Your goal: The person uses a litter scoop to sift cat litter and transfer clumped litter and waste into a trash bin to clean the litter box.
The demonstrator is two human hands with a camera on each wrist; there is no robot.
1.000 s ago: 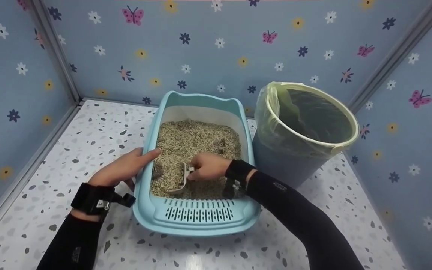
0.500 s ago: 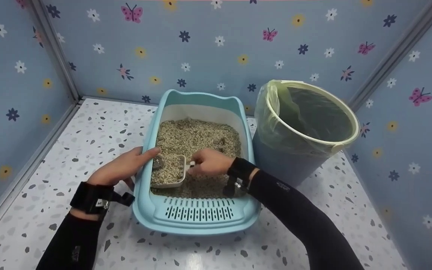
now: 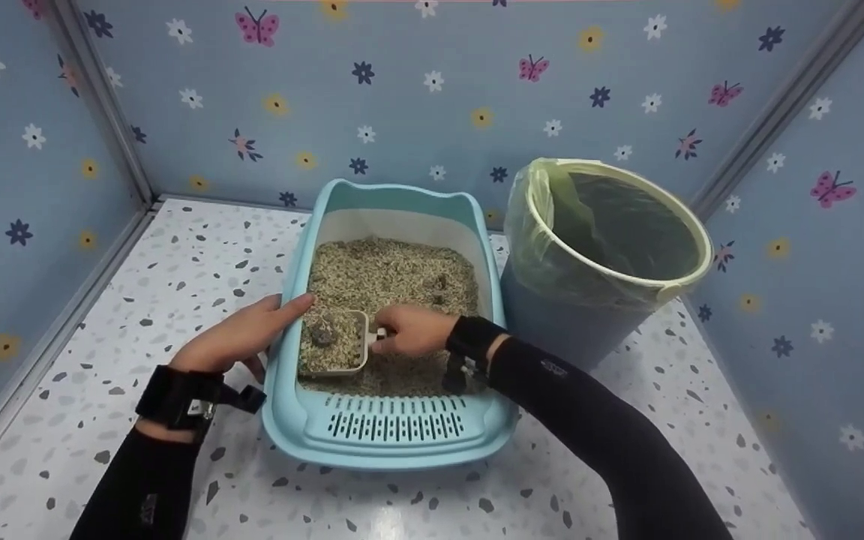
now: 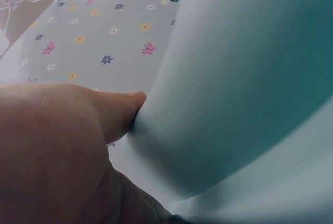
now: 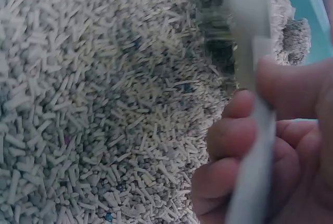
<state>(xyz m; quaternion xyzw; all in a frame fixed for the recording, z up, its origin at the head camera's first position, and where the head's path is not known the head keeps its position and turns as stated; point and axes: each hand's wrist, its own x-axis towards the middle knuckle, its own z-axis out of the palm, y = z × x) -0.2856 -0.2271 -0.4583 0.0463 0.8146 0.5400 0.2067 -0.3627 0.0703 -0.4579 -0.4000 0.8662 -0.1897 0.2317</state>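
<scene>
A light-blue litter box (image 3: pixel 394 451) stands on the floor, filled with grainy tan litter (image 3: pixel 391 266). My left hand (image 3: pixel 241 337) grips its left wall, thumb over the rim (image 4: pixel 229 78) and fingers outside and below. With curled fingers my right hand (image 3: pixel 418 330) holds the handle (image 5: pixel 254 166) of a pale litter scoop (image 3: pixel 364 356). The scoop lies at the box's front left, heaped with litter and bearing a round dark clump (image 3: pixel 322 335). Further back on the right, smaller dark lumps (image 3: pixel 441 283) sit in the litter.
A tall bin (image 3: pixel 559 322) with a greenish bag liner (image 3: pixel 537 240) over its rim stands close to the box's right side. Flower-patterned wall panels (image 3: pixel 402 90) enclose the speckled floor (image 3: pixel 177 277) at the back and both sides. The box's slotted front ledge (image 3: pixel 394 418) faces me.
The scoop has gone from tilted on edge in the litter to lying level, filled with litter. The clump now sits nearer the scoop's middle. My left hand keeps its grip on the rim.
</scene>
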